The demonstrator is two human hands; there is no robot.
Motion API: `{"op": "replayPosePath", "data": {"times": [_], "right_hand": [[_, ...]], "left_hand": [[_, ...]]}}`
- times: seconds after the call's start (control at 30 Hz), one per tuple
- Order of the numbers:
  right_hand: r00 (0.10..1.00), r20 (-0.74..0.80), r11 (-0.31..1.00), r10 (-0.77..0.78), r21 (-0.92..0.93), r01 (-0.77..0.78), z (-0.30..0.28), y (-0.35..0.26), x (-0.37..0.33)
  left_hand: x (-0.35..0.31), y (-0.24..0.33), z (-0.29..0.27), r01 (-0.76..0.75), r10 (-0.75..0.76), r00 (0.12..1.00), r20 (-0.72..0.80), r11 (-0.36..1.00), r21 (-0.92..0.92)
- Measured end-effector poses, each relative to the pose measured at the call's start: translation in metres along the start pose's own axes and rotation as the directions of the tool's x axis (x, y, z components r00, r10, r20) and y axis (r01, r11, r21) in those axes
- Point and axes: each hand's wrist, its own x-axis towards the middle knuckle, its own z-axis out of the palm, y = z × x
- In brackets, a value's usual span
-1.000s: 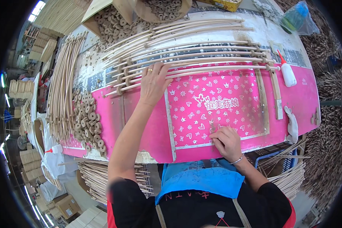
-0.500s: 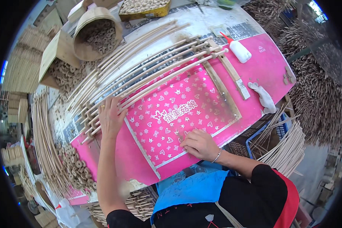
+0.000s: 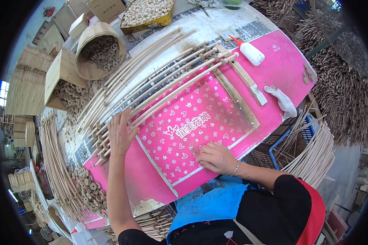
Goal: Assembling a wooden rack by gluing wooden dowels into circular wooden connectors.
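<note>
Several long wooden rods (image 3: 163, 85) lie side by side, slanting across the table, with wooden rings and small beads near their ends. My left hand (image 3: 120, 132) rests over the rods close to their left ends, its fingers across them and its thumb by the nearest rod. Wooden rings (image 3: 100, 132) on the rods show beside that hand. My right hand (image 3: 217, 158) is closed, low over the front part of the patterned pink mat (image 3: 180, 155). Its curled fingers hide most of whatever they hold; a small brownish bit shows by the fingertips.
A white glue bottle (image 3: 252, 54) with a red nozzle lies at the right, near a wooden strip (image 3: 246, 77) and a white cloth (image 3: 281, 100). Wooden rings fill a round tub (image 3: 81, 61) and a box (image 3: 55, 73). A yellow tray (image 3: 148, 25) holds beads. Loose rings (image 3: 88, 185) lie left.
The whole view has shifted and turned slightly. My left hand stays at the rods, with its fingers a little straighter; my right hand stays closed over the mat.
</note>
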Motion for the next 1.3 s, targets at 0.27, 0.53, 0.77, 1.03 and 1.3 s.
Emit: {"op": "replayPosePath", "data": {"times": [0.27, 0.53, 0.77, 1.03, 1.3], "right_hand": [[1.000, 0.023, 1.000, 0.006, 0.001, -0.006, -0.002, 0.000, 0.000], [1.000, 0.024, 1.000, 0.010, 0.013, -0.011, -0.003, 0.000, 0.001], [1.000, 0.014, 1.000, -0.001, 0.011, 0.001, -0.001, 0.000, 0.001], [1.000, -0.015, 1.000, -0.008, -0.006, 0.008, 0.001, -0.001, -0.001], [0.996, 0.015, 0.996, -0.088, 0.003, 0.088, 0.005, 0.000, 0.007]], "left_hand": [[0.007, -0.011, 0.001, -0.082, 0.086, 0.995, 0.058, 0.995, -0.061], [0.007, -0.003, -0.001, -0.005, 0.033, 0.979, 0.202, 0.990, -0.142], [0.000, 0.002, -0.004, -0.107, 0.129, 0.984, 0.119, 0.979, -0.174], [-0.043, 0.040, -0.062, -0.025, 0.030, 0.997, 0.070, 0.997, -0.071], [-0.261, 0.103, -0.198, 0.496, -0.492, 0.848, -0.196, 0.868, -0.032]]}}
